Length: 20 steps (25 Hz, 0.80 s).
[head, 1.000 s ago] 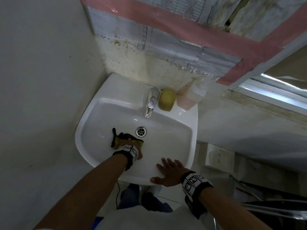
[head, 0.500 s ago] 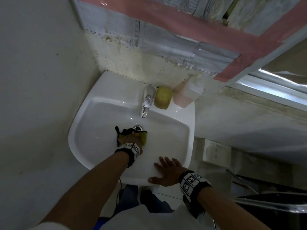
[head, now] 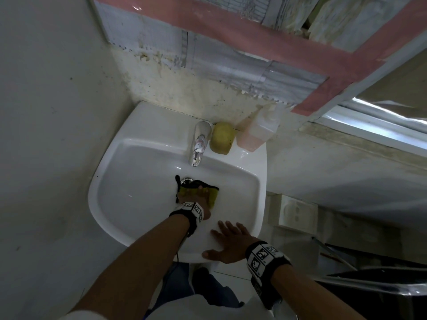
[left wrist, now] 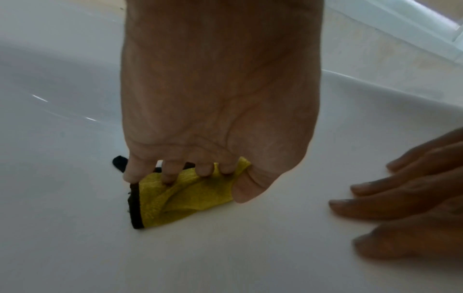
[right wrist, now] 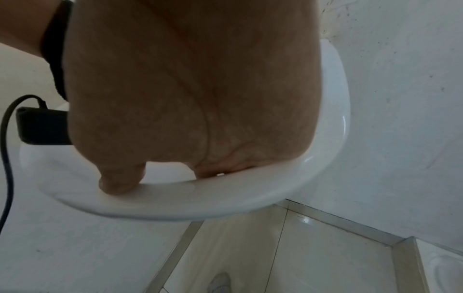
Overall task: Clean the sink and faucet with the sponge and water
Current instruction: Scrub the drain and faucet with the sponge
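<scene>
White sink (head: 147, 125), corner-mounted, stained wall (head: 175, 84) behind; left hand (head: 194, 199) grasping sponge (head: 213, 196) in basin; right hand (head: 231, 244) flat on rim.

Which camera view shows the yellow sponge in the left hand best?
The left wrist view: the sponge fills the middle, with its black edge and the left hand fingers pressing it. The head view shows it small, partly under the hand. The right wrist view does not show it.
</scene>
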Motion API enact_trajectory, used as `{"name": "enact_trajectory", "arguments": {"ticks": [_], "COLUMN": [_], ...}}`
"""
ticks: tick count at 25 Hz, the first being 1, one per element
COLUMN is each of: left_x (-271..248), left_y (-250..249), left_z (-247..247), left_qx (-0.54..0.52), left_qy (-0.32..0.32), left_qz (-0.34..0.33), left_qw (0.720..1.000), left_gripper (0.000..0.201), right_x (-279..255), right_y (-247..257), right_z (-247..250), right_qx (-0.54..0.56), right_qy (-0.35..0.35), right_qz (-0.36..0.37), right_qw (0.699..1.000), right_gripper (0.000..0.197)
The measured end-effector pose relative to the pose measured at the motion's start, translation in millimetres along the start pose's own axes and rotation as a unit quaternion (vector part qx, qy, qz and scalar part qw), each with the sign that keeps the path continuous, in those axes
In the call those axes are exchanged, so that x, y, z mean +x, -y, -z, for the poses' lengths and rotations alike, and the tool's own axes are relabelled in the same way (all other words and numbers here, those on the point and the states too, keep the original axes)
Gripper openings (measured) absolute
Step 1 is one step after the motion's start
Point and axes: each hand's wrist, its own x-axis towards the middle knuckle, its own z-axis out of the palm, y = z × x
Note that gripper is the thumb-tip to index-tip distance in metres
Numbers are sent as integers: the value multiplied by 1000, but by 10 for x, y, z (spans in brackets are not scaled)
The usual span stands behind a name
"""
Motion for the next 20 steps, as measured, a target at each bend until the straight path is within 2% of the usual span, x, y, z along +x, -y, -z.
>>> {"name": "enact_trajectory", "arguments": {"ticks": [5, 9, 15, 20], "left_x": [34, -47, -223, -417], "left_y": [307, 317, 353, 121], "left_z": [191, 206, 57, -123], "left_qx": [41, 154, 127, 110], "left_qy": [-8, -32, -62, 19], "left_qz": [44, 82, 45, 15], "left_qw": [998, 984, 989, 994], "left_gripper": [80, 81, 73, 74], "right_x": [11, 23, 46, 48], "right_y": [-20, -26, -23, -31], "right_z": [-18, -25, -46, -35], "right_qx": [2, -3, -13, -13], "right_qy": [-7, -9, -10, -10], "right_qz": [1, 2, -1, 2], "right_qw": [1000, 1000, 1000, 1000], "right_gripper": [104, 104, 105, 103]}}
